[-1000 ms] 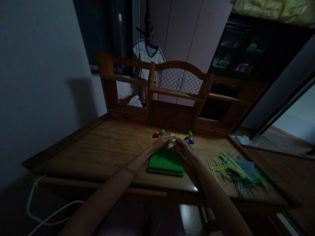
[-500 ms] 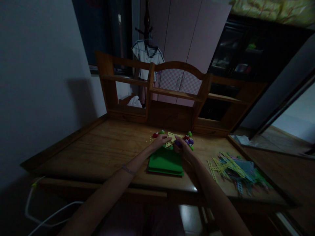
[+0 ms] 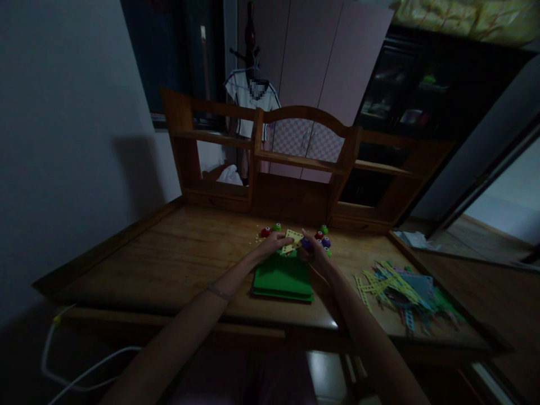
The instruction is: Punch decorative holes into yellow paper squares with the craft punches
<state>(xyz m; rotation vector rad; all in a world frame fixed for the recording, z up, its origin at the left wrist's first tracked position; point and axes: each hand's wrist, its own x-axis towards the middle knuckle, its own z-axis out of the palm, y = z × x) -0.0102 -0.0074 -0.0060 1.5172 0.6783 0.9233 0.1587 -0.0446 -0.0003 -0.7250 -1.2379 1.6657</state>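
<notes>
Forward, the left hand (image 3: 272, 244) pinches yellow card (image 3: 295, 237)

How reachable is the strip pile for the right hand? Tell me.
Probably yes: only tabletop shows between right hand and strip pile, though that hand seems to hold a purple piece.

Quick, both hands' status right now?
Left hand: closed, pinching the yellow punched sheet.
Right hand: closed around a purple hole punch at the sheet's edge; whether the punch is pressed cannot be told.
</notes>
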